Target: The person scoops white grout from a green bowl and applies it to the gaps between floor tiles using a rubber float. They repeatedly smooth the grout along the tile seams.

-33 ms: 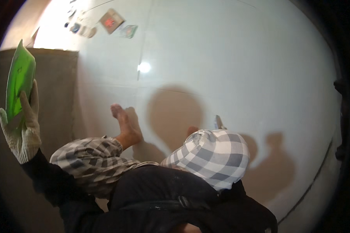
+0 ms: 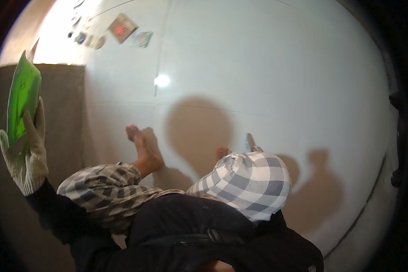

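In a pale knitted glove, my left hand (image 2: 28, 156) is raised at the far left. It grips the lower end of a thin green plastic board (image 2: 23, 97) with a pointed top corner, and its fingers are spread along the back and edge. Past my right knee (image 2: 254, 179) a narrow grey-blue tip (image 2: 248, 142) sticks out, with a small pale patch beside it that may be a gloved fingertip. The knee hides the rest of my right hand, and its grip cannot be made out.
My bare left foot (image 2: 145, 149) stands on the pale tiled floor (image 2: 276, 77). A brown slab-like surface (image 2: 54, 104) borders the floor at left. Farther off lie a cardboard box (image 2: 122, 28), a clear plastic packet (image 2: 144, 39) and several small items. A dark line crosses the lower right.
The view has shifted slightly, so the floor things sit a little lower and more to the left. My left hand keeps its hold on the green board.
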A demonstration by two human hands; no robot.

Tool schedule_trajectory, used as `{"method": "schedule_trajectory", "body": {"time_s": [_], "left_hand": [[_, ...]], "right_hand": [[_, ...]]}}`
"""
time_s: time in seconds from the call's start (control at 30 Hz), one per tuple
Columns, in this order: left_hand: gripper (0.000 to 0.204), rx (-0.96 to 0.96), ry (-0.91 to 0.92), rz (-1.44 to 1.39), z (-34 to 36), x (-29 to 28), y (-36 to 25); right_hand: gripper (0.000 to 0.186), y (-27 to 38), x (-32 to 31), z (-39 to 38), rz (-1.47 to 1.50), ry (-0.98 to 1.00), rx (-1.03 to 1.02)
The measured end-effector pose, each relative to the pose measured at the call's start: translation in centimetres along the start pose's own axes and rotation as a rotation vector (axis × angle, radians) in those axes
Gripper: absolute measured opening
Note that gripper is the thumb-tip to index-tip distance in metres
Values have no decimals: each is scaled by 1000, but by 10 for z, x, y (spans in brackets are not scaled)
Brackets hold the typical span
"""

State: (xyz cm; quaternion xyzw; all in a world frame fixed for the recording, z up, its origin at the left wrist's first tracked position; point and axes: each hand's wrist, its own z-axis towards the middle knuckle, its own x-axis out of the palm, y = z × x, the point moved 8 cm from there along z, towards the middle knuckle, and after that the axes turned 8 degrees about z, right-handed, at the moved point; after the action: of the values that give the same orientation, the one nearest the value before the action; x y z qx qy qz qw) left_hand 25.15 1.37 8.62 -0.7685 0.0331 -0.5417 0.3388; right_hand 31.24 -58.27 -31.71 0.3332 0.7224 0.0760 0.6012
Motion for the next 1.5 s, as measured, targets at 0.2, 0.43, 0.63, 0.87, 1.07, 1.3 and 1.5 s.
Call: {"method": "schedule_trajectory", "body": {"time_s": [0.2,0.43,0.63,0.87,1.07,1.3,1.5], "left_hand": [[77,-311,150,-62,-55,-19,41],[66,-299,140,-90,-58,-92,74],[61,-171,85,-113,-84,-112,145],[52,-298,-92,-133,-71,-128,181],[49,-102,-147,-148,-47,-128,108],[59,163,-651,183,-75,-134,64],[61,122,-665,310,-41,-87,76]], "right_hand": [[43,-49,-15,-35,-42,-25,67],[43,-145,-126,-165,-348,-287,68],[36,-127,-308,-291,-336,-514,504],[52,129,-381,-156,-617,-490,-134],[36,345,-271,15,-803,-162,-496],[43,334,-165,162,-804,169,-357],[32,270,-76,170,-763,353,-271]]}}
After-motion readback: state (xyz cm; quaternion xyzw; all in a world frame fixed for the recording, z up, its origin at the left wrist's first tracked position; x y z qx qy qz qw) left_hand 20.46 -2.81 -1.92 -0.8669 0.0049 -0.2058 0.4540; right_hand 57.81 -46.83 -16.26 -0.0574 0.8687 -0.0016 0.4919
